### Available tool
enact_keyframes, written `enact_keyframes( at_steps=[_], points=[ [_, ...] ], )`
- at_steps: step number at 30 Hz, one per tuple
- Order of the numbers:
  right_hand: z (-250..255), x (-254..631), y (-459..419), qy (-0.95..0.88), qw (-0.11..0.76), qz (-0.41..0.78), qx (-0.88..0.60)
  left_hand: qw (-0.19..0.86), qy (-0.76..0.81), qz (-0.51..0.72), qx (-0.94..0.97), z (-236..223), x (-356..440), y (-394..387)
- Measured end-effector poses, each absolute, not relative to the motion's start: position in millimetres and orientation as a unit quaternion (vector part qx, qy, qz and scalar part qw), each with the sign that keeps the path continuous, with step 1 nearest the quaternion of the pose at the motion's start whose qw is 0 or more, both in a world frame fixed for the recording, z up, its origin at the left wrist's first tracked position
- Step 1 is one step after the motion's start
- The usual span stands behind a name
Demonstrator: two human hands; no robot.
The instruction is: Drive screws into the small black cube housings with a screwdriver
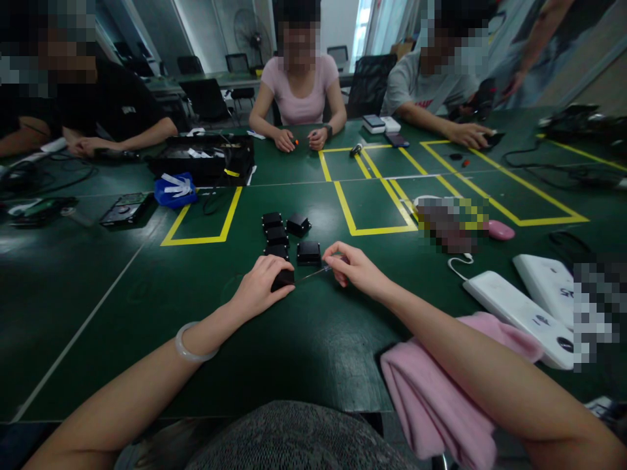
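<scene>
My left hand is closed over a small black box on the green table, pinning it down. My right hand pinches a thin screwdriver whose tip points left and meets that box. Just beyond my hands lie several more small black boxes, some in a short row and one tilted apart. A pale bangle sits on my left wrist.
A pink cloth and white power banks lie at my right. Yellow tape rectangles mark the table. A black case and blue pouch sit at the back left. Three people sit across the table.
</scene>
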State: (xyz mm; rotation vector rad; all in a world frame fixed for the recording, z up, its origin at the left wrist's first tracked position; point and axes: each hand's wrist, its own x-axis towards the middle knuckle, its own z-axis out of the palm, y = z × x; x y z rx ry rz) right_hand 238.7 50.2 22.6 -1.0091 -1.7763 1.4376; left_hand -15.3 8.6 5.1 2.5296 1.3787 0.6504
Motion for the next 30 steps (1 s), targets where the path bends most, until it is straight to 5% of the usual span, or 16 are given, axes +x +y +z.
enact_keyframes(
  at_steps=[30],
  points=[
    [18.5,238.2,52.3,-0.675,0.332,0.536,-0.384,0.084,0.464,0.219,0.854,3.2,-15.7,8.9]
  ],
)
